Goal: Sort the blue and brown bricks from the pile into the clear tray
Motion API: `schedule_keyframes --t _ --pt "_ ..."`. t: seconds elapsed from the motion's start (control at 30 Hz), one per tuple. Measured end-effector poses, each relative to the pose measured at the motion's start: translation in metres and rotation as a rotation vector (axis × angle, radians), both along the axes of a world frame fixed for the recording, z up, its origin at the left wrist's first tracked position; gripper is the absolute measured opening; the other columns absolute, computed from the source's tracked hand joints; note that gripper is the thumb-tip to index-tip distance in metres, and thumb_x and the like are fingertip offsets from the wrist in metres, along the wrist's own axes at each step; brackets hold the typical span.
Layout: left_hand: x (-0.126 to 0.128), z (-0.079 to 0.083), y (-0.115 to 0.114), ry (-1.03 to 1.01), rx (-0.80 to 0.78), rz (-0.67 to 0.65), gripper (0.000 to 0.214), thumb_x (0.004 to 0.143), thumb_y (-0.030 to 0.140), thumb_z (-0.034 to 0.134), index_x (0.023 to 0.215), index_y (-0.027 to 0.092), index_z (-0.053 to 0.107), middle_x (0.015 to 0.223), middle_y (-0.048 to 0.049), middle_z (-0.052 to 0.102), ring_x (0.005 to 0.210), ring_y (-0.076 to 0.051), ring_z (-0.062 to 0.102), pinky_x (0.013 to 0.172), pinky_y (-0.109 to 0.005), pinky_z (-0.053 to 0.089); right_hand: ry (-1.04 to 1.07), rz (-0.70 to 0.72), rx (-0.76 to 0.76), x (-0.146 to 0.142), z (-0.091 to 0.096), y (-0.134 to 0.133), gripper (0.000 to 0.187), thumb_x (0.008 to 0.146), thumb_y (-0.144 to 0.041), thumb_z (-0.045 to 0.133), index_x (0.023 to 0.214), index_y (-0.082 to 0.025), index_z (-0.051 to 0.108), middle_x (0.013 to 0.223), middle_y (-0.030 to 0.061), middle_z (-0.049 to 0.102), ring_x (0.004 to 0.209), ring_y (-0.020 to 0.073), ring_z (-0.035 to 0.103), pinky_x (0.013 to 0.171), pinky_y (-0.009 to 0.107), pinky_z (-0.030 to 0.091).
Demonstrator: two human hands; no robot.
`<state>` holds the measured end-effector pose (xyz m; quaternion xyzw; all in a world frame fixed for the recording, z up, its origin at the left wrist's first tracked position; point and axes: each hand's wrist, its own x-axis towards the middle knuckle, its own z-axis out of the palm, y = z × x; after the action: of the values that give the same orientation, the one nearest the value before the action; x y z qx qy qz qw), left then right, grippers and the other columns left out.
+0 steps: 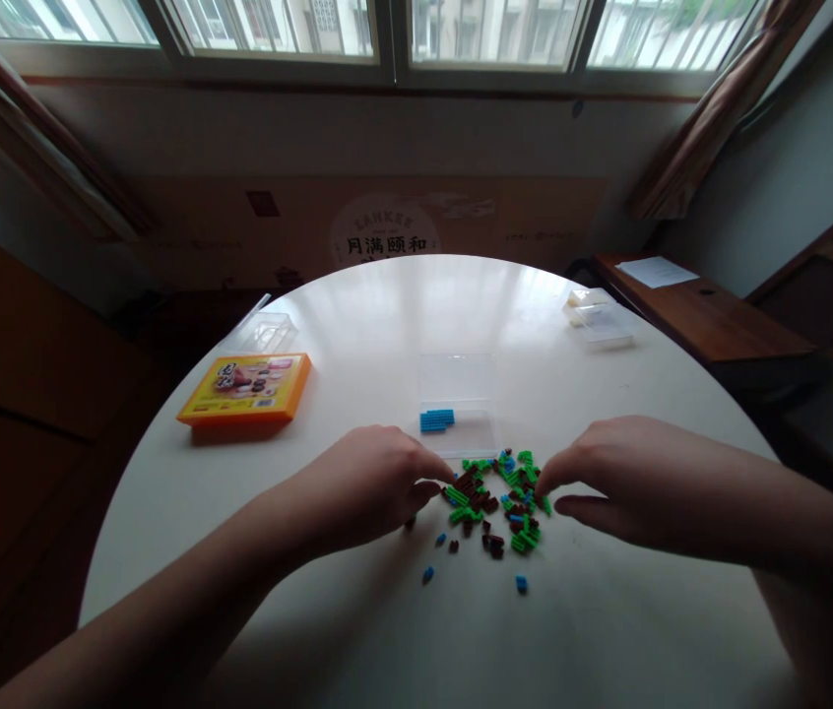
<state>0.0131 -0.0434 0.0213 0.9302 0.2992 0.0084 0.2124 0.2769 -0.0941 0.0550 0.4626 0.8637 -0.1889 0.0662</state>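
Note:
A loose pile of small toy building bricks in green, dark brown and blue point(470, 483) lies on the white round table point(343, 630). My left hand point(381, 483) reaches in from the left, its index fingertip at the pile's left edge, thumb and index a little apart. On the opposite side is my right hand point(605, 483), the index fingertip touching or just beside the green bricks point(526, 537), with the thumb apart from it. I see nothing held in either hand; the other fingers are mostly hidden. Behind the pile, blue bricks point(436, 421) are joined in a block inside an open clear plastic box point(477, 433).
An orange-and-yellow box point(246, 389) lies at the left, before a clear container point(261, 333). Another clear box point(601, 320) stands at the back right. Stray blue bricks point(521, 585) lie nearer me. Beyond the table's right edge is a wooden desk point(727, 315).

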Motion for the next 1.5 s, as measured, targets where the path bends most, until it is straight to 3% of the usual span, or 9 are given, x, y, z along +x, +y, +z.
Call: schedule_keyframes --t 0.17,0.53,0.93,1.13,1.33,1.5 --pt "0.005 -0.003 -0.003 -0.002 0.022 0.022 0.027 0.091 0.021 0.056 0.105 0.036 0.075 0.085 0.0003 0.076 0.071 -0.015 0.068 0.063 -0.022 0.043 -0.024 -0.012 0.0 0.005 -0.003 0.01 0.023 0.084 -0.024 0.055 0.086 -0.033 0.077 0.076 -0.0005 0.075 0.068 0.0178 0.068 0.061 0.025 0.038" --pt "0.007 -0.007 0.0 0.045 0.03 0.057 0.032 0.091 0.018 0.054 0.108 0.036 0.074 0.096 0.0008 0.077 0.081 -0.017 0.07 0.068 -0.024 0.047 -0.007 -0.004 -0.042 0.008 -0.01 0.019 0.026 0.084 -0.025 0.056 0.093 -0.035 0.078 0.081 -0.0011 0.076 0.074 0.0181 0.07 0.067 0.026 0.042" --pt "0.003 -0.003 0.0 0.081 0.099 0.074 0.02 0.087 0.02 0.058 0.081 0.025 0.076 0.073 -0.0028 0.072 0.067 -0.016 0.066 0.062 -0.024 0.046 0.071 -0.042 0.04 0.003 -0.014 0.027 0.026 0.087 -0.023 0.054 0.094 -0.029 0.078 0.085 0.0001 0.076 0.074 0.0158 0.067 0.066 0.026 0.041" --pt "0.003 -0.003 0.002 0.123 0.094 0.084 0.021 0.087 0.019 0.059 0.091 0.03 0.076 0.081 -0.0013 0.074 0.075 -0.018 0.068 0.068 -0.026 0.047 0.086 -0.007 0.0 0.004 -0.018 0.028 0.026 0.087 -0.024 0.055 0.099 -0.032 0.077 0.088 -0.0012 0.077 0.074 0.0151 0.067 0.069 0.026 0.042" --pt "0.004 -0.002 0.002 0.108 0.069 0.084 0.02 0.086 0.02 0.059 0.081 0.026 0.077 0.076 -0.0024 0.074 0.069 -0.017 0.066 0.065 -0.024 0.046 0.083 0.03 -0.003 0.0 -0.017 0.026 0.032 0.086 -0.019 0.055 0.104 -0.036 0.076 0.091 -0.001 0.077 0.079 0.0171 0.069 0.07 0.026 0.042" --pt "0.003 -0.003 0.003 0.12 0.058 0.095 0.022 0.086 0.019 0.06 0.092 0.031 0.077 0.083 -0.0013 0.075 0.076 -0.018 0.068 0.068 -0.026 0.047 0.093 0.031 0.001 0.002 -0.016 0.027 0.032 0.086 -0.019 0.055 0.104 -0.036 0.075 0.092 -0.0011 0.077 0.081 0.0176 0.07 0.071 0.027 0.042"
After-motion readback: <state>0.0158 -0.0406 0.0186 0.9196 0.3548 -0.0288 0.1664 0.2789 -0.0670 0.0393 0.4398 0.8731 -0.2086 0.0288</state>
